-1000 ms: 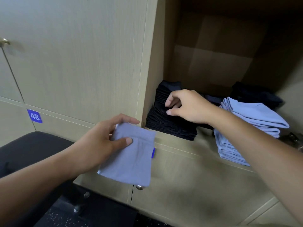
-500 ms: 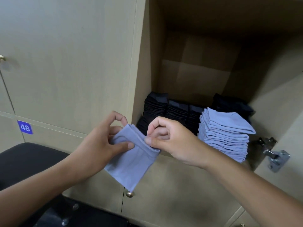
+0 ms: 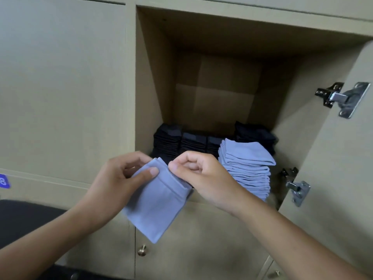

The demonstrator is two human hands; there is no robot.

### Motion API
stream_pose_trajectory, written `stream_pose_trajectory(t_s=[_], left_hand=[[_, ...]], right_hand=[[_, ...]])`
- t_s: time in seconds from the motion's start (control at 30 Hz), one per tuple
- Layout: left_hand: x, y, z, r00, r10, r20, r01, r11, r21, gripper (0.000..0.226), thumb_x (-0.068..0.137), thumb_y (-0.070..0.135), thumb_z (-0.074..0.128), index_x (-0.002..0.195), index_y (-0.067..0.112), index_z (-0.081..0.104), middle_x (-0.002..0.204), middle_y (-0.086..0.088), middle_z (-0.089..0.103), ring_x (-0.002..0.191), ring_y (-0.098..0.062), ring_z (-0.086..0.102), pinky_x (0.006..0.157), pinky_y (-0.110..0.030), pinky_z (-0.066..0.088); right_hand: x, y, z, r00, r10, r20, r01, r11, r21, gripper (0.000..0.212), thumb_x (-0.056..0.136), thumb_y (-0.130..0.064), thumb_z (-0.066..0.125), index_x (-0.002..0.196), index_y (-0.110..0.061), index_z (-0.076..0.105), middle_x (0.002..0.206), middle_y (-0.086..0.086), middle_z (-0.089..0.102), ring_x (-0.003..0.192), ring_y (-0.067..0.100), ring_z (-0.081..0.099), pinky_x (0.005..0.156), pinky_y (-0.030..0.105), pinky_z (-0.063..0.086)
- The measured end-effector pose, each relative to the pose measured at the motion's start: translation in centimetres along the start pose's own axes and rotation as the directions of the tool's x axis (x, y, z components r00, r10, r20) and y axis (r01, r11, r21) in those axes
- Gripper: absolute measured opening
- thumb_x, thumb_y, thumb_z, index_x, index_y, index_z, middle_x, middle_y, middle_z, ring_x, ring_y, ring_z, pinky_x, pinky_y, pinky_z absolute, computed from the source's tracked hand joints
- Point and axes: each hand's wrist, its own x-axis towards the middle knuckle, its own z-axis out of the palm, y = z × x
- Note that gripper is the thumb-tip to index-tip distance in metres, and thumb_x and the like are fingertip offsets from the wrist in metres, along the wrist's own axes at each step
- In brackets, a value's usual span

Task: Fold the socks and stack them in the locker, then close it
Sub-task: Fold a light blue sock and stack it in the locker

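Observation:
I hold a folded light-blue sock (image 3: pixel 157 207) in front of the open locker (image 3: pixel 218 93). My left hand (image 3: pixel 117 178) pinches its upper left corner with the thumb on top. My right hand (image 3: pixel 201 176) pinches its top edge from the right. Inside the locker, a tall stack of folded light-blue socks (image 3: pixel 246 166) stands at the front right. Stacks of black socks (image 3: pixel 177 142) fill the left and the back.
The locker door (image 3: pixel 333 158) stands open at the right with two metal hinges (image 3: pixel 343 98). Shut beige locker doors surround the opening, one with a brass knob (image 3: pixel 142 250) below. A black seat (image 3: pixel 24 219) lies at the lower left.
My right hand left the black socks in the locker and came to pinch the blue sock's top edge. The view has tilted up, showing more of the locker.

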Motion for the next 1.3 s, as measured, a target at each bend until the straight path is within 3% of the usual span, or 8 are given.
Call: stream_pose_trajectory(t_s=[0.23,0.33,0.5,0.57,0.73,0.9,1.1,1.3], left_hand=[[1.7,1.8,2.5,0.999,0.007,-0.035,-0.005,0.998,0.070,0.009,0.091,0.010,0.073,0.087,0.018,0.076,0.085,0.003,0.079,0.081,-0.008,0.074,0.070,-0.015,0.053],[3.0,2.8,3.7,0.998,-0.022,-0.055,0.025,0.998,0.051,0.003,0.090,0.015,0.074,0.090,0.018,0.075,0.087,0.002,0.078,0.084,-0.011,0.074,0.074,-0.021,0.054],[5.7,4.2,5.5,0.993,-0.060,-0.100,0.057,0.998,-0.028,0.015,0.089,0.019,0.076,0.101,0.020,0.068,0.086,-0.001,0.076,0.072,-0.006,0.072,0.057,-0.016,0.051],[6.8,4.3,6.2,0.986,-0.098,-0.132,0.091,0.994,-0.059,0.023,0.087,0.023,0.078,0.106,0.020,0.064,0.085,-0.002,0.076,0.069,-0.006,0.070,0.063,-0.022,0.052],[9.0,4.5,9.2,0.958,-0.286,-0.031,0.262,0.911,-0.318,0.041,0.090,0.015,0.076,0.119,0.017,0.047,0.095,-0.012,0.068,0.068,-0.014,0.069,0.076,-0.036,0.063],[10.5,4.0,12.3,0.951,-0.248,0.184,0.307,0.831,-0.463,0.034,0.095,0.000,0.066,0.104,0.020,0.040,0.087,-0.008,0.071,0.083,-0.023,0.073,0.081,-0.043,0.063],[13.1,5.0,14.4,0.984,-0.161,0.073,0.177,0.880,-0.441,0.013,0.094,-0.004,0.065,0.100,0.007,0.063,0.090,-0.009,0.075,0.084,-0.022,0.076,0.078,-0.039,0.062],[15.2,4.3,16.6,0.992,-0.120,0.030,0.123,0.917,-0.379,0.013,0.091,0.000,0.072,0.099,0.009,0.076,0.089,-0.008,0.073,0.084,-0.025,0.072,0.081,-0.042,0.061]], right_hand=[[-0.1,0.9,-1.3,0.994,-0.059,-0.089,0.045,0.986,-0.159,0.022,0.083,-0.036,0.082,0.088,-0.024,0.064,0.088,-0.007,0.069,0.072,0.002,0.055,0.077,0.032,0.052],[0.2,0.9,-2.4,0.983,-0.095,-0.158,0.067,0.982,-0.179,0.019,0.085,-0.032,0.079,0.084,-0.021,0.064,0.087,-0.003,0.070,0.076,0.007,0.059,0.075,0.035,0.052],[0.8,0.6,-4.9,0.915,-0.106,-0.390,0.078,0.993,-0.087,0.014,0.086,-0.027,0.079,0.083,-0.020,0.066,0.085,-0.004,0.070,0.082,0.011,0.066,0.070,0.023,0.051],[1.0,0.6,-6.3,0.869,-0.082,-0.488,0.066,0.997,-0.050,0.014,0.086,-0.029,0.078,0.085,-0.020,0.067,0.087,-0.005,0.071,0.082,0.010,0.067,0.068,0.022,0.052],[0.8,1.6,-10.2,0.761,0.055,-0.647,0.047,0.989,0.140,0.014,0.086,-0.026,0.079,0.091,-0.017,0.071,0.089,0.005,0.077,0.087,0.025,0.074,0.085,0.047,0.060],[0.4,2.6,-12.5,0.708,0.159,-0.688,0.027,0.968,0.251,0.013,0.087,-0.020,0.078,0.097,-0.016,0.071,0.087,0.000,0.078,0.082,0.018,0.075,0.083,0.041,0.062],[0.8,3.2,-13.9,0.696,0.133,-0.706,0.011,0.981,0.196,0.032,0.090,-0.010,0.071,0.101,-0.029,0.048,0.104,-0.001,0.071,0.090,0.019,0.071,0.078,0.037,0.057],[0.4,4.5,-15.5,0.748,0.059,-0.661,0.011,0.995,0.101,0.027,0.094,-0.002,0.064,0.102,-0.025,0.078,0.109,-0.004,0.074,0.096,0.009,0.070,0.080,0.021,0.054]])
